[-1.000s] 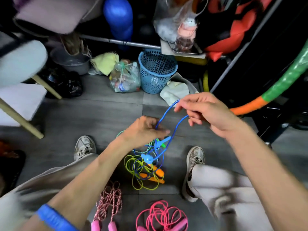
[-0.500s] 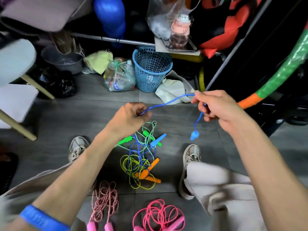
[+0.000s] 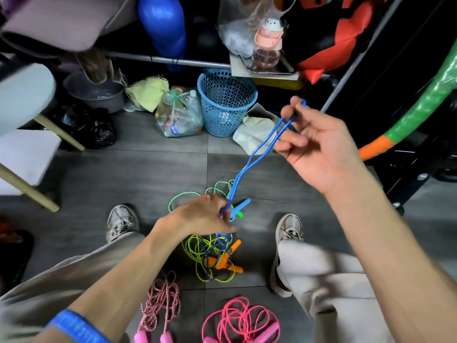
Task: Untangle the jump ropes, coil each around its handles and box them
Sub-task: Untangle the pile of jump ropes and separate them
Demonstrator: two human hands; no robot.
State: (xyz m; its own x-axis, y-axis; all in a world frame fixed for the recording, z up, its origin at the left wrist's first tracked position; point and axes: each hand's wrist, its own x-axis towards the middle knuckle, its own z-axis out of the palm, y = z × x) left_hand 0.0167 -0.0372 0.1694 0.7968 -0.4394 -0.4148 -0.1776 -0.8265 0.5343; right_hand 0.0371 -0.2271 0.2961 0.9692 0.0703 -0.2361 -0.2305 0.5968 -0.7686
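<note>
A blue jump rope (image 3: 257, 154) runs as a doubled strand between my two hands. My right hand (image 3: 314, 144) pinches its looped end, raised at the upper right. My left hand (image 3: 205, 216) grips the lower part of the rope just above the tangle, beside its light blue handles (image 3: 239, 206). Below lies a tangle of a yellow-green rope (image 3: 197, 253) with orange handles (image 3: 227, 263) and a green-white twisted rope (image 3: 188, 194). A red-white twisted rope (image 3: 160, 300) with pink handles and a pink rope (image 3: 239, 318) lie near the bottom edge.
My two shoes (image 3: 121, 221) (image 3: 289, 226) flank the tangle on the grey tiled floor. A blue mesh basket (image 3: 226, 100), a bag of plastic bottles (image 3: 178, 112) and a cloth (image 3: 257, 132) stand at the back. A green-orange hoop (image 3: 420, 105) leans at the right, wooden stool legs (image 3: 27, 189) at the left.
My right hand has risen and turned palm up, now with a doubled loop of the blue rope. My left hand has dropped toward the tangle, and the rope now slants steeply between them.
</note>
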